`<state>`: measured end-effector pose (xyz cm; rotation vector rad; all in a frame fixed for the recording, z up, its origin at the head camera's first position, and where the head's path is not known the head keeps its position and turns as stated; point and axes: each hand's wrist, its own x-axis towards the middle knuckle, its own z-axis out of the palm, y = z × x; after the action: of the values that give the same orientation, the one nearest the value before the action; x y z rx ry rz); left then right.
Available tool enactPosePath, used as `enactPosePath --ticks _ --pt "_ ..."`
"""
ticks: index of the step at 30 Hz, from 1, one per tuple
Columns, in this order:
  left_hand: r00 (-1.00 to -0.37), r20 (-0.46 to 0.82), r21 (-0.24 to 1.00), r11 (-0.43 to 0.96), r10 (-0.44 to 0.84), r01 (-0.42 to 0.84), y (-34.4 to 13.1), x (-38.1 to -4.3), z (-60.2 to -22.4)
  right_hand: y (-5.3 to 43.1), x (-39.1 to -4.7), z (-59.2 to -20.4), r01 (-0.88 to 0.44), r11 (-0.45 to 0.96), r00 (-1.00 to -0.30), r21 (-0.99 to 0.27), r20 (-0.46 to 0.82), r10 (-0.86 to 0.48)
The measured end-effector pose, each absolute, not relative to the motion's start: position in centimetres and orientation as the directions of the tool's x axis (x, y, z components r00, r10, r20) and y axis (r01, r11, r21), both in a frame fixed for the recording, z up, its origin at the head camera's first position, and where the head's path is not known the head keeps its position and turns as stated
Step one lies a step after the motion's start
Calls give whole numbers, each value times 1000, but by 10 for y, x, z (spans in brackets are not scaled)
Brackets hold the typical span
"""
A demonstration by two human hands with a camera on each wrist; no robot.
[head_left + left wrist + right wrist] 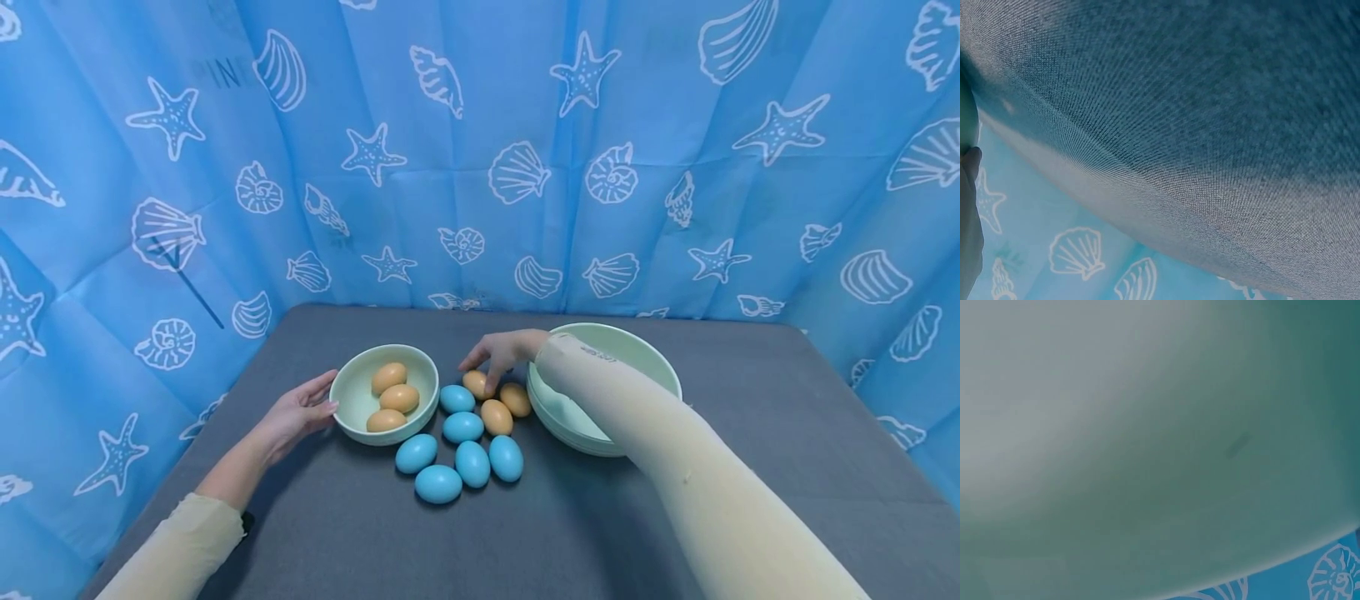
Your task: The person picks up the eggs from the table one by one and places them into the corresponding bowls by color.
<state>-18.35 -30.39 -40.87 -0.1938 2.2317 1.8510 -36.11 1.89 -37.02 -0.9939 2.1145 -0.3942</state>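
Orange egg (476,383) under right hand (506,350)

blue eggs (462,427): six | orange eggs (399,398): six — twelve eggs together | bowls (356,397): two | hands (295,412): two

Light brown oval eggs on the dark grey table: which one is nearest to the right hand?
The rearmost light brown egg, partly covered by the right hand. The other two light brown eggs on the table lie nearer the camera, uncovered.

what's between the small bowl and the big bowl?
Head view: three loose orange eggs and some blue eggs, with the right hand at the farthest loose orange egg.
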Motion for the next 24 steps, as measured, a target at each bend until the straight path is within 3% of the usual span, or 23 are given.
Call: enactPosePath --ticks 24 --pt "-964 -261 950 191 56 -247 -303 -183 -407 17 -359 -370 -444 676 -480 -589 -481 -734"
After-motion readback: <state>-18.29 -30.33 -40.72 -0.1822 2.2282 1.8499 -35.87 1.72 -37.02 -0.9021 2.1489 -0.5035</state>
